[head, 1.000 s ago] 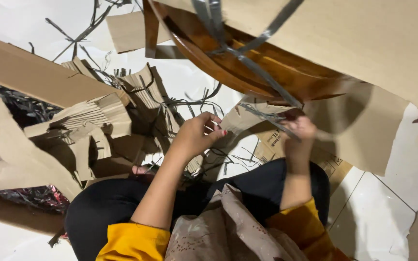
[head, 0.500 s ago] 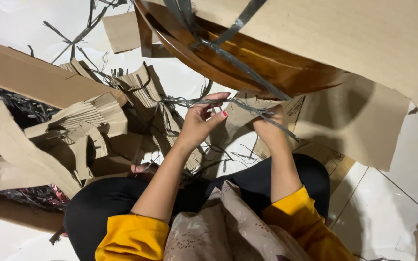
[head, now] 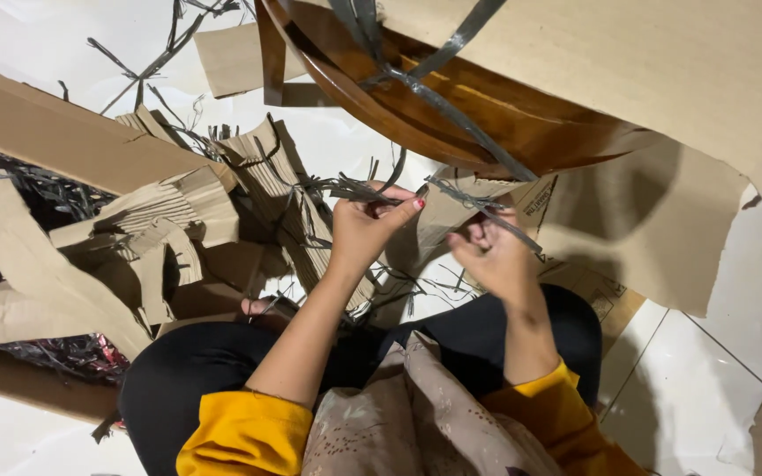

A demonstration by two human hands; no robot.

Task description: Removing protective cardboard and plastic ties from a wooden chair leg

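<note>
Big cardboard sheet [head: 663, 79] fills the upper right of the frame, w/ a curved brown wooden piece [head: 487, 115] just under it, dark straps crossing its face. Torn cardboard scraps [head: 160, 220] pile up left of centre, resting on the white tiled floor [head: 690, 388] that shows at lower right. Person's lap in black w/ yellow sleeves sits bottom centre. Left hand [head: 365, 231], centre frame, grip clenched: thumb and fingertips pinch a frayed dark plastic strap [head: 354, 189] that runs off to the left. Right hand [head: 491, 256], just right of centre, grip also closed, pinching a second dark strap [head: 478, 204] that slants up-left toward the wood. Strap ends sit near each other between the hands, apart.
</note>
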